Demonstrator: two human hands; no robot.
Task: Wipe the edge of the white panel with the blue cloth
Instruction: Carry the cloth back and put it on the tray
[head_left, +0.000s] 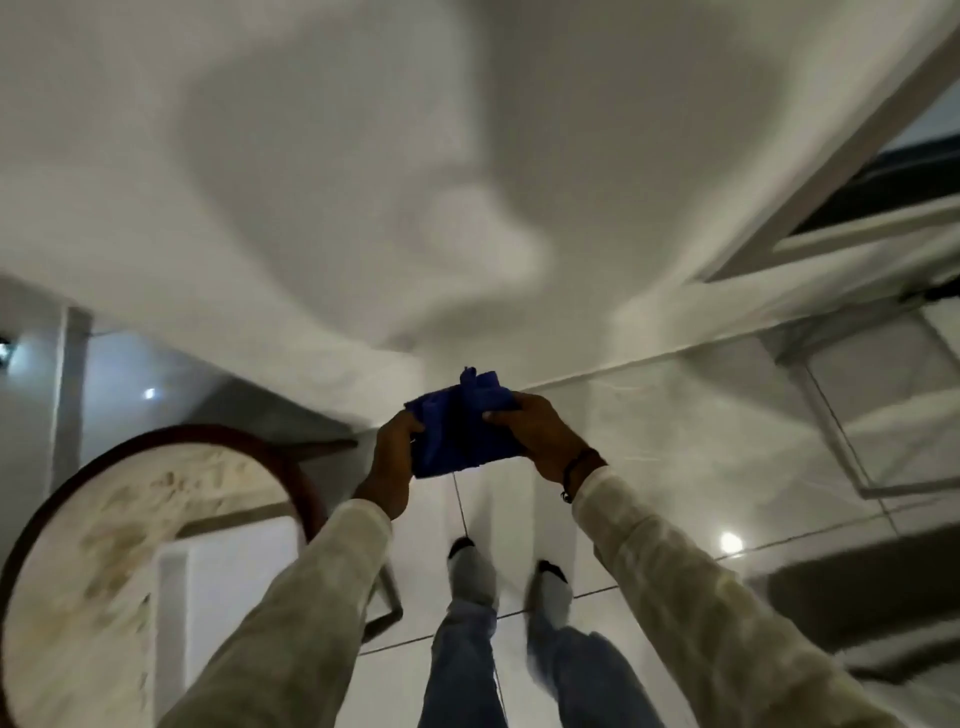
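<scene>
A folded blue cloth (460, 423) is held between both hands in front of me, at the centre of the view. My left hand (392, 462) grips its left side and my right hand (540, 434) pinches its right side. Behind and above the cloth spreads a big white panel or wall (311, 182), with its lower edge (363, 410) just behind my left hand. The cloth is apart from the panel, as far as the blurred frame shows.
A round table with a dark rim (130, 545) stands at the lower left. White glossy floor tiles (649, 467) lie below, with my legs and feet (470, 566) on them. A white-framed window or door (857, 197) is at the upper right.
</scene>
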